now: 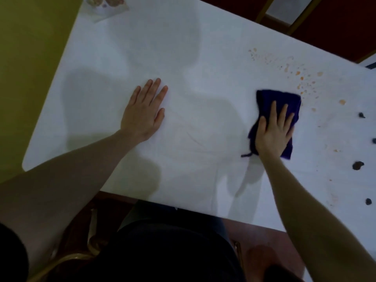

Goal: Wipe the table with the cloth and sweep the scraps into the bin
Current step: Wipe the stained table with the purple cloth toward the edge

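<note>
Right hand [273, 132] flat on fuzzy folded blue cloth [270, 102], smooth white table [142, 47].

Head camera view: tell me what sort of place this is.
Probably a dining room or eatery: a white table with orange food splatters and dark scraps, and a wooden chair beyond it.

Printed paper packet [107, 5] at far left corner of the scene, partly cut off by the frame. Yellow-green wall [30, 58] on left. Gold-framed chair [284, 17] at far side, another gold chair frame [67, 259] near bottom. Dark red floor [335, 27].
</note>
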`<state>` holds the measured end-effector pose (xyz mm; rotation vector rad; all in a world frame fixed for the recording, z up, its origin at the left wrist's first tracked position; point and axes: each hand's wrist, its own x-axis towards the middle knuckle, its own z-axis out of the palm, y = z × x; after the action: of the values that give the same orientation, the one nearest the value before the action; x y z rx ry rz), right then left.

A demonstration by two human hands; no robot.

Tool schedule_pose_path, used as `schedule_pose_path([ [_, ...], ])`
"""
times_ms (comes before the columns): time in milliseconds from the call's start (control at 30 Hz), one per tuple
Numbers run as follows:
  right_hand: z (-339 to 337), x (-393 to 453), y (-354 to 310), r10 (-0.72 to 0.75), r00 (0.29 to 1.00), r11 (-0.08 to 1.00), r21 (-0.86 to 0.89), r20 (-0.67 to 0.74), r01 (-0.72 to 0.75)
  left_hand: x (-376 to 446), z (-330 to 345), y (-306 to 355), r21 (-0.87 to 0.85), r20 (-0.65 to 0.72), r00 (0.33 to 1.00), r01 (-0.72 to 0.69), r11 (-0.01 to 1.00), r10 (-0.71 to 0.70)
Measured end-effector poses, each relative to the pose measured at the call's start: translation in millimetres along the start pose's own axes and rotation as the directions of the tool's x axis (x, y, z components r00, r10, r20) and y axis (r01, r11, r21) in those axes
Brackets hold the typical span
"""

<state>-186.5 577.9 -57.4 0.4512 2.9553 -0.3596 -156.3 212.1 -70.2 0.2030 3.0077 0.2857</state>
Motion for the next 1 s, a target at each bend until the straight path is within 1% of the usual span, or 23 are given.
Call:
schedule_pose_path([
  [67, 7.8, -36.8, -7.2, 0.000, 1.000, 1.000, -0.001, -0.018, 0.000, 5.7, -5.6, 4.8, -0.046, -0.003, 1.000, 0.008, 0.999, -0.008],
  [100, 13.1, -54.6, -16.5, -0.035, 0.999, 0.999, -0.011, -0.011, 0.035, 10.8, -8.3, 8.3, -0.067, -0.005, 1.000, 0.004, 0.998, -0.005],
  [167, 23.5, -81.6, -39.2, -0.186, 0.982, 0.981, -0.048, 0.036, 0.187, 25.9, -11.9, 17.9, -0.082, -0.008, 1.000, -0.016, 0.996, 0.015],
  [200, 27.8, -86.1, -50.2, -0.280, 0.958, 0.956, -0.065, 0.065, 0.284, 35.5, -12.6, 24.0, -0.078, -0.006, 1.000, -0.025, 0.997, 0.025],
  [267, 32.3, -71.5, -72.4, -0.419, 0.903, 0.902, -0.067, 0.099, 0.426, 57.2, -13.3, 36.6, -0.074, -0.006, 0.999, -0.035, 0.997, 0.034],
  [367, 32.8, -10.8, -101.7, -0.478, 0.874, 0.871, -0.078, 0.092, 0.485, 89.4, -12.8, 53.6, -0.080, -0.022, 1.000, -0.014, 0.997, 0.012],
  [467, 20.8, 66.3, -115.5, -0.456, 0.885, 0.885, -0.055, 0.094, 0.462, 116.0, -7.5, 69.7, -0.052, -0.029, 1.000, 0.003, 0.999, -0.005],
  [533, 7.9, 112.4, -109.5, -0.411, 0.906, 0.909, -0.032, 0.098, 0.416, 128.2, -1.1, 80.4, -0.006, -0.017, 1.000, 0.003, 1.000, -0.003],
  [600, -3.9, 148.5, -90.9, -0.356, 0.930, 0.932, -0.034, 0.085, 0.360, 136.1, 4.9, 87.5, 0.030, -0.013, 1.000, 0.005, 1.000, -0.004],
  [700, -19.9, 181.5, -44.8, -0.257, 0.965, 0.964, -0.053, 0.054, 0.259, 138.6, 8.9, 89.5, 0.044, -0.042, 0.999, 0.022, 0.999, -0.021],
  [800, -34.1, 184.4, 12.6, -0.127, 0.992, 0.991, -0.034, 0.018, 0.127, 137.9, 10.5, 88.5, 0.062, -0.052, 0.999, 0.017, 0.998, -0.014],
  [900, -37.4, 154.8, 53.4, -0.027, 1.000, 0.999, -0.017, -0.011, 0.027, 138.3, 11.1, 88.0, 0.061, -0.053, 0.998, 0.021, 0.998, -0.018],
  [1000, -27.3, 106.8, 58.4, -0.033, 0.999, 0.999, -0.015, -0.020, 0.033, 138.6, 10.6, 87.8, 0.069, -0.048, 0.999, 0.026, 0.997, -0.023],
])
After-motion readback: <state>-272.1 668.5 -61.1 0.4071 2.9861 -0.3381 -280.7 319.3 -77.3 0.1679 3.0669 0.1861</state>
